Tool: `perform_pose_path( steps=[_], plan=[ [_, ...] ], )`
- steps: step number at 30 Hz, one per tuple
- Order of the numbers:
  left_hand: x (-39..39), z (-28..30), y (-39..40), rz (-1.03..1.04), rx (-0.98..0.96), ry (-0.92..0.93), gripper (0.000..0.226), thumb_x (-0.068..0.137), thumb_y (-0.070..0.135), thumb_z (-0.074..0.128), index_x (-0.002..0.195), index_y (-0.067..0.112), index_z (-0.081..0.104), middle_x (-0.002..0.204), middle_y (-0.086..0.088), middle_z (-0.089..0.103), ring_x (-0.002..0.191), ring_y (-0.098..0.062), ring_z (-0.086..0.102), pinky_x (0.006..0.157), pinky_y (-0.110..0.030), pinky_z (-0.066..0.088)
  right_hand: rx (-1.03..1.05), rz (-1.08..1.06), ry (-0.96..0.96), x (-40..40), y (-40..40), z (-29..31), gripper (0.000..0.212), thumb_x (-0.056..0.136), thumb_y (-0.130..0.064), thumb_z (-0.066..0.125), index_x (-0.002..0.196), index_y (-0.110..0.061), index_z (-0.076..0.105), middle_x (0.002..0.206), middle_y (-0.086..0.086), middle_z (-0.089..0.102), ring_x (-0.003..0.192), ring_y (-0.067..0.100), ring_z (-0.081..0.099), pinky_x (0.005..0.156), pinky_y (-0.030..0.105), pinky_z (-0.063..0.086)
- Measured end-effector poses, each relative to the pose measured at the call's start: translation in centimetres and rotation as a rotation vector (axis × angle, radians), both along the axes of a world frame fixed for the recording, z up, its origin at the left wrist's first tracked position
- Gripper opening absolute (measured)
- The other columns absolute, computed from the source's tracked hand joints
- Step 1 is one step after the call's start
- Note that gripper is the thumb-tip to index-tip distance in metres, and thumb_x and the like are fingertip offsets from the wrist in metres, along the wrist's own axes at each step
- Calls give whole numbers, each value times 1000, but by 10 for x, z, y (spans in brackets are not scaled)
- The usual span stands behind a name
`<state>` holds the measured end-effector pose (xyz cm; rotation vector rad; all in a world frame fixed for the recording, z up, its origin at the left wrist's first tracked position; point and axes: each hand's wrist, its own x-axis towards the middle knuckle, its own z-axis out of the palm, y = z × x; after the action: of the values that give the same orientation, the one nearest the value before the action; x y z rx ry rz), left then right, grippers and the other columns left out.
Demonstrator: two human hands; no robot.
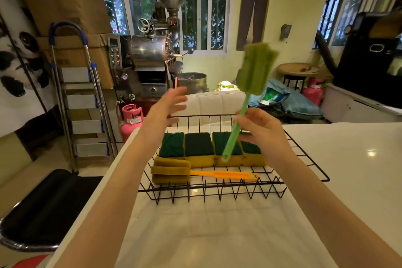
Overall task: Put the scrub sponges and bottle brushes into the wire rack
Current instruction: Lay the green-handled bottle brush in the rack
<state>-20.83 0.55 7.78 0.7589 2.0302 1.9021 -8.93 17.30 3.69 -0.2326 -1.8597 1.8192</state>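
White countertop (326, 159), steel roaster machine (150, 54) behind; black wire rack (304, 156) holds four green-yellow scrub sponges (198, 148) and an orange-handled bottle brush (224, 174). Right hand (264, 131) pinches green sponge-head bottle brush (250, 85) upright above rack. Left hand (168, 104) raised, fingers spread, empty.

Wire rack (304, 154) open from above, back row filled by four scrub sponges (198, 148), front left taken by an orange bottle brush (174, 171), bare wire left at the right end, counter (217, 235) unobstructed in front.
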Motion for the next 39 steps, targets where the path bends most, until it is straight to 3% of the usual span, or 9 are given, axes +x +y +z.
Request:
perform_pose_path(
  steps=[2,5,8,11,13,16,23,27,39],
  plan=[
    [7,-11,1,-91,-159,152,28,93,35,32,103,33,57,131,0,54,96,-2,53,79,-25,41,-307,98,10,-2,-7,-2,10,88,-11,53,92,-13,62,93,7,67,86,18,69,74,33,60],
    [18,-23,-4,-172,-337,525,32,89,32,48,119,28,56,114,9,62,100,2,54,83,-15,43,-473,120,17,-6,-16,-8,7,88,-10,54,90,-11,61,93,9,70,86,20,71,74,31,60],
    [26,-24,-2,-182,-406,622,31,85,22,57,116,22,60,99,13,63,87,7,57,73,-7,48,-528,145,-7,-6,-21,-12,11,87,-10,56,95,-8,62,96,10,71,88,19,71,73,28,59],
    [26,-24,-1,-167,-467,680,27,84,20,58,110,22,63,94,5,70,85,-3,62,78,-18,50,-551,223,-77,-6,-25,-11,19,89,-10,52,104,-4,61,102,14,70,91,21,70,71,28,60],
    [26,-26,-3,-147,-507,706,26,85,18,58,110,21,64,89,1,71,81,-10,63,76,-26,52,-387,254,-235,-3,-26,-3,23,90,-16,51,107,-3,60,99,15,72,90,23,71,73,31,60],
    [20,-29,-5,-106,-583,710,28,84,15,58,111,19,63,83,9,61,74,-2,54,64,-14,40,144,304,-494,10,-23,15,26,88,-25,55,104,-7,64,92,10,75,85,20,72,78,32,59],
    [19,-34,-9,-367,-724,631,21,82,18,61,102,23,65,89,12,62,86,-7,59,76,-17,49,1008,244,-486,40,12,37,50,81,-33,62,127,-40,42,123,-21,42,114,3,40,93,26,37],
    [20,-38,-8,-421,-747,580,20,81,18,62,99,25,66,89,14,64,85,-3,60,80,-18,51,1015,322,-770,37,36,20,48,79,-32,65,123,-35,46,122,-5,53,108,16,52,90,32,49],
    [37,-49,7,-592,-964,554,21,89,20,50,102,23,66,107,3,64,98,-12,57,95,-32,46,1058,335,-824,27,47,3,28,74,-27,71,94,-36,54,100,-6,57,91,13,55,78,29,46]
  ],
)
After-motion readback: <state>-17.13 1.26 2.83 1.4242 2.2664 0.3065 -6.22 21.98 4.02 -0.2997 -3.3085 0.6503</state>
